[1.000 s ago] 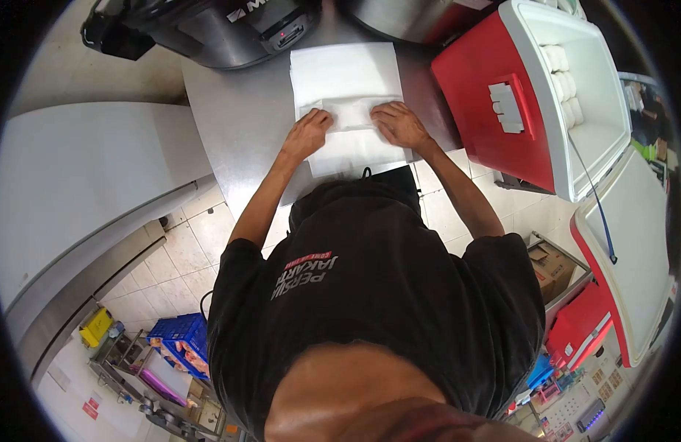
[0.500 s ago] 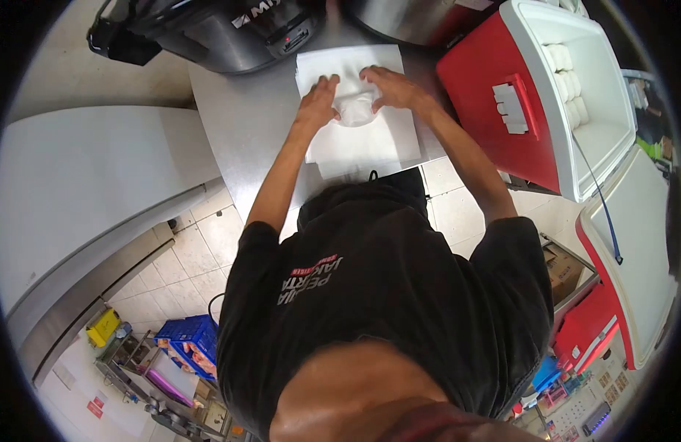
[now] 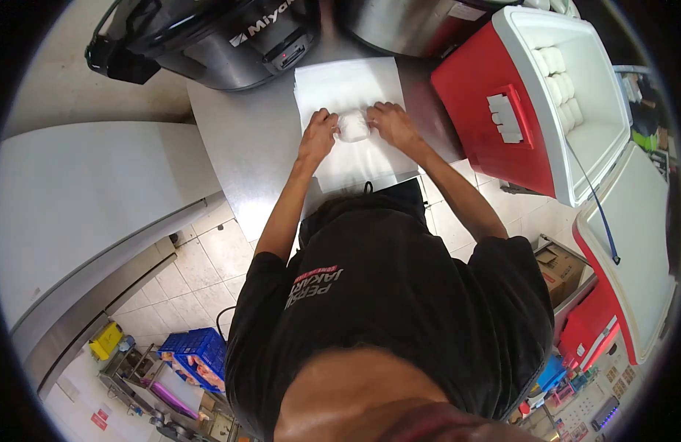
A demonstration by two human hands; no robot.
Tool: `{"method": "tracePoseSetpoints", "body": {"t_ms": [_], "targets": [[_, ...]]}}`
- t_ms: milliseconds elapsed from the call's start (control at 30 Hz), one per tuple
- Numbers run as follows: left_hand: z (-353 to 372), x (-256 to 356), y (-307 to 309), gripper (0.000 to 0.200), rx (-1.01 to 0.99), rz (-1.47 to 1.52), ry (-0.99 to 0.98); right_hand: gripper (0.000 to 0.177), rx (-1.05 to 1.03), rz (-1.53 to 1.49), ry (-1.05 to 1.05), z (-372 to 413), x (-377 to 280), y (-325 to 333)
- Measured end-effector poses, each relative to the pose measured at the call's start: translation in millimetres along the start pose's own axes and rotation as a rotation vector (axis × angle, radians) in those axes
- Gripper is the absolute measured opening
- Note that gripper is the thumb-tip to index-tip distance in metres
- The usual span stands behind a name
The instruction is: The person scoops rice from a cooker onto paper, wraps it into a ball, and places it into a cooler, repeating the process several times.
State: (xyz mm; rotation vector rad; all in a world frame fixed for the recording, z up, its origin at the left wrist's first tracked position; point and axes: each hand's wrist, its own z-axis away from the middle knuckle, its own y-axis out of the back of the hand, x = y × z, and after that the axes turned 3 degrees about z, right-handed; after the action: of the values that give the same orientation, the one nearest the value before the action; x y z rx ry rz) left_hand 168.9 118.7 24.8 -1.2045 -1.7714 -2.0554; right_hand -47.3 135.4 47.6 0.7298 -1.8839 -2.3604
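Note:
White paper sheets (image 3: 348,79) lie stacked on the steel table, with a small white bundle (image 3: 353,127) on them. At the bundle's left side, my left hand (image 3: 320,135) has its fingers curled together, pinching the wrap's edge. My right hand (image 3: 392,124) closes its fingers on the edge at the opposite side. The bundle sits between both hands, and its contents cannot be made out through the white covering.
A black and steel cooker (image 3: 241,44) and a steel pot (image 3: 407,26) stand at the table's back. On the right is an open red cooler (image 3: 473,96) holding white bundles (image 3: 558,81). A white surface (image 3: 105,199) lies left of the steel table (image 3: 237,136).
Both hands have gone from spread fingers over the paper to curled fingers at the bundle's two sides. The bundle looks more compact, and the whole view has shifted slightly.

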Motion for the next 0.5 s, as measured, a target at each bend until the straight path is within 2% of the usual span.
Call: {"method": "tracePoseSetpoints", "body": {"t_ms": [67,167,233,300,333,400,467,500], "targets": [[12.7,-5.2,-11.6,0.013,0.066,-0.010,-0.078,0.021,0.362,0.066,0.129,20.4,4.0,-39.3],[27.8,-2.3,-21.0,0.011,0.222,-0.015,-0.204,0.031,0.423,0.041,0.095,40.0,-2.4,-65.2],[33.2,2.1,-19.6,0.012,0.238,0.039,-0.223,0.037,0.438,0.027,0.047,53.5,-21.7,-59.1],[34.4,2.5,-25.1,0.016,0.285,0.334,0.022,0.055,0.375,-0.036,-0.060,61.4,-31.6,-58.4],[29.4,2.4,-27.8,0.016,0.273,0.337,-0.019,0.057,0.322,-0.046,-0.109,61.4,-35.3,-60.1],[19.9,4.2,-35.1,0.021,0.389,0.156,0.063,0.060,0.291,-0.131,-0.164,63.5,-40.0,-58.3],[19.6,3.8,-45.2,0.023,0.337,0.032,0.051,0.066,0.273,-0.101,-0.173,64.5,-43.9,-54.4],[18.8,14.4,-41.5,0.020,0.312,0.053,0.115,0.073,0.283,-0.180,-0.214,62.6,-44.5,-53.7]]}}
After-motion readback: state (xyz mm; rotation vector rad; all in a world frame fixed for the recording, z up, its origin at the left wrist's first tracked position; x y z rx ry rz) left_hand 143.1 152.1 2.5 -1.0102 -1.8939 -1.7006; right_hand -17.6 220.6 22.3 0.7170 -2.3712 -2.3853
